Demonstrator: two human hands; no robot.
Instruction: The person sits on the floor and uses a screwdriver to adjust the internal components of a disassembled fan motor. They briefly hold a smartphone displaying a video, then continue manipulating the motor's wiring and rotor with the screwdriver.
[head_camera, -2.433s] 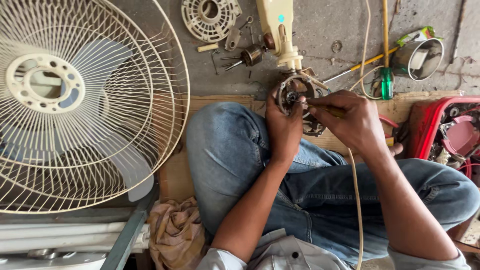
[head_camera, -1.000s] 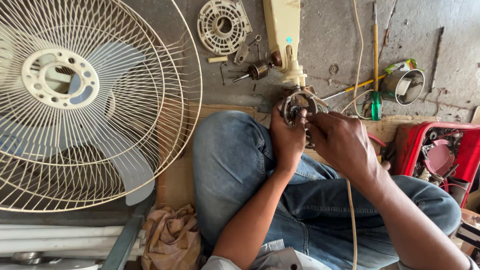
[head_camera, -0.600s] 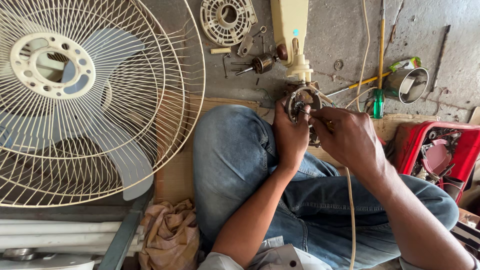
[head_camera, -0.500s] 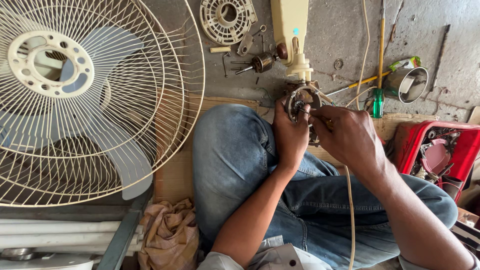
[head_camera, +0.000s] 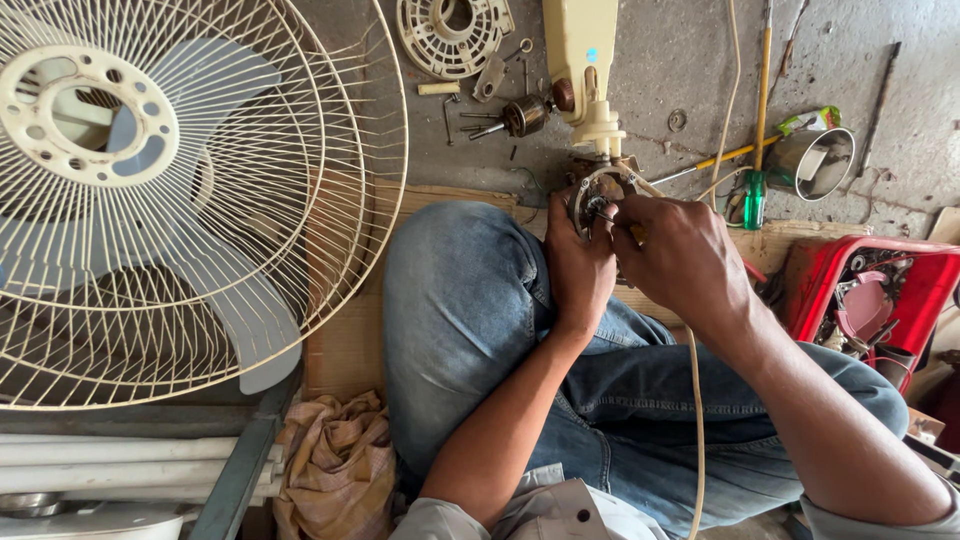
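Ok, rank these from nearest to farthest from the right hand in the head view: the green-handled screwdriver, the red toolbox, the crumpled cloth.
1. Green-handled screwdriver: on the floor, just right of the right hand.
2. Red toolbox: farther right, by the knee.
3. Crumpled cloth: far lower left, beside the fan guard.

Even, soft daylight, fairly bright, no harsh glare. Faint shadows under the fan guard wires and below the knees. Small highlight on the steel cup far right. Focus sharp across the middle; wide-angle bending at the edges, near corners slightly soft.
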